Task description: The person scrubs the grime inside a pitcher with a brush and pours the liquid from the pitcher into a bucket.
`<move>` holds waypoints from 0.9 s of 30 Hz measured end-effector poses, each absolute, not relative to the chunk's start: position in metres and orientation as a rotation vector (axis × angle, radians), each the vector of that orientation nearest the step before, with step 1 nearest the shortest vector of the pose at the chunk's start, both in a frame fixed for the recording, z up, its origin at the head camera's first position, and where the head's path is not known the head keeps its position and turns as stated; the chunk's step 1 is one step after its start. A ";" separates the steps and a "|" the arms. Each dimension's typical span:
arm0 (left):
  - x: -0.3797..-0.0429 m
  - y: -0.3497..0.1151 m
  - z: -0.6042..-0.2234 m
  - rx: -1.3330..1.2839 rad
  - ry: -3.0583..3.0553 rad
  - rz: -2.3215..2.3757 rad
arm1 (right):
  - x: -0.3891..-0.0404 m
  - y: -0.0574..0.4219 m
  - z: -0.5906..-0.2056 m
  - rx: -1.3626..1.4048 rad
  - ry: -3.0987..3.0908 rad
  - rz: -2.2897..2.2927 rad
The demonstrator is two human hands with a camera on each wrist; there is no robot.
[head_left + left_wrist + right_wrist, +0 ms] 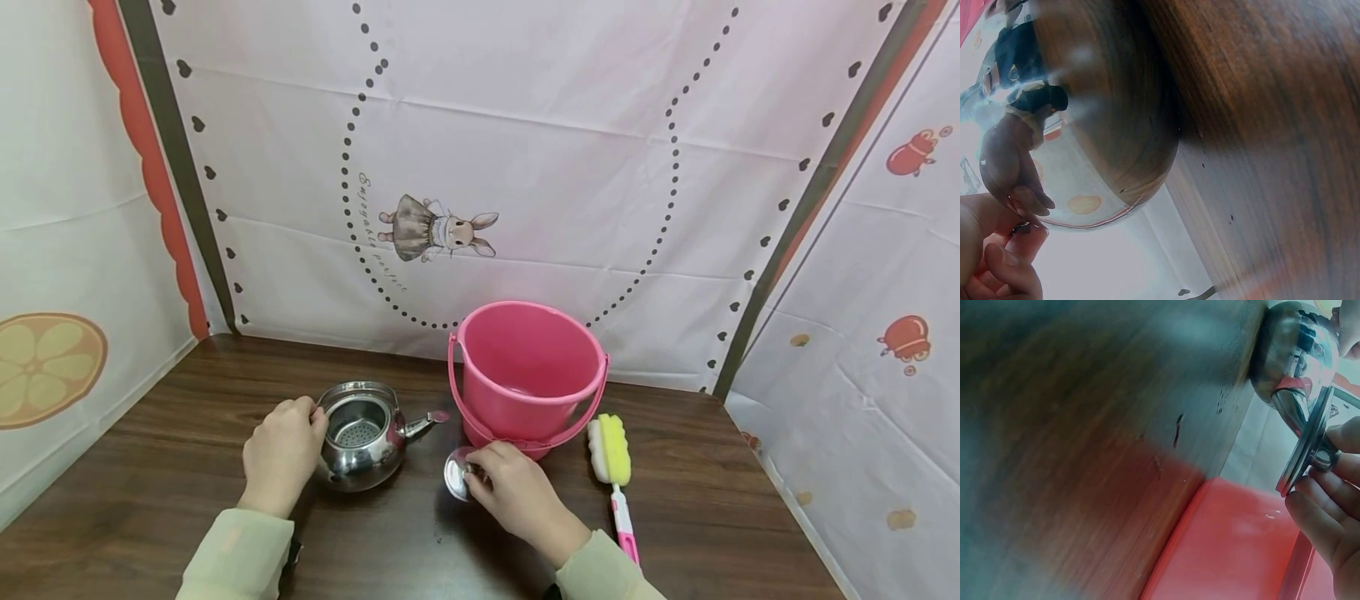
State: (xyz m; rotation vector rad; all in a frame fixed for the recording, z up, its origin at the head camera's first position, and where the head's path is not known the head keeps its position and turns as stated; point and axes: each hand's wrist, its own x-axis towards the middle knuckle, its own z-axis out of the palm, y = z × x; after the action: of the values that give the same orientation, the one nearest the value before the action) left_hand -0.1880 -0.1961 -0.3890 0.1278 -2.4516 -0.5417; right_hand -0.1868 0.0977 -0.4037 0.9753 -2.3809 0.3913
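A shiny steel teapot (363, 454) stands uncovered on the table, a perforated strainer (357, 432) inside its mouth and its spout pointing right. My left hand (285, 450) has curled fingers gripping the teapot at its left rim, by the handle. In the left wrist view, those fingers (1013, 256) pinch close against the teapot's curved side (1110, 144). My right hand (517, 492) pinches the small round metal lid (456, 475) by its knob (1324, 456). The lid is tilted on edge, right of the spout and in front of the pink bucket (525, 408).
The bucket stands at the back, its handle (592, 412) hanging down in front. To its right lies a sponge brush (617, 450) with a yellow and white head and a white and pink grip. Printed cloth walls (525, 167) enclose the brown wooden table (720, 508).
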 end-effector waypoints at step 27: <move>-0.189 -0.195 -0.389 0.124 -2.418 -0.532 | -0.186 0.112 -0.407 0.950 -2.415 0.379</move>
State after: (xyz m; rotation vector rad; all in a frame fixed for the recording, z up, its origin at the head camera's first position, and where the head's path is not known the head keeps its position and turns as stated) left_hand -0.1886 -0.1952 -0.3886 0.1244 -2.4175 -0.5316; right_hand -0.1855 0.1123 -0.4069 0.9495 -2.4155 0.3786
